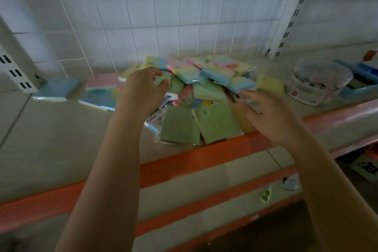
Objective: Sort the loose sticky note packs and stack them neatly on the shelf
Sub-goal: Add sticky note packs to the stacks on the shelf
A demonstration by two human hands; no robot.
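Looking down at the shelf [61, 129], we see a clear plastic tub [319, 86] standing at its right end, with small pale items inside that are too blurred to name. Just beyond the tub lies a blue tray [360, 73]; we cannot tell its contents.

Our left hand [143, 90] hangs over the left side of the pile of sticky note packs [204, 88], its fingers loosely curled and spread, thumb apart from them, gripping nothing that we can see. Whether the fingertips touch the packs beneath is unclear. Our right hand [266, 114] reaches in from the right with fingers spread and relaxed, also holding nothing; its fingertips lie at the edge of a yellow pack [241, 116] near the shelf's orange front rail [204, 155], and motion blur hides whether they press on it.

The pile sits on the shelf between our two hands and behind them, against the white wire grid [163, 16] at the back. The packs lie jumbled and tilted, in pastel green, blue, pink and yellow. Two green packs [216, 125] lie flat at the front, just left of our right hand. A blue pack [59, 90] and a pink pack [102, 82] lie apart to the left of our left hand, and one yellow pack [270, 84] rests between the pile and the tub.
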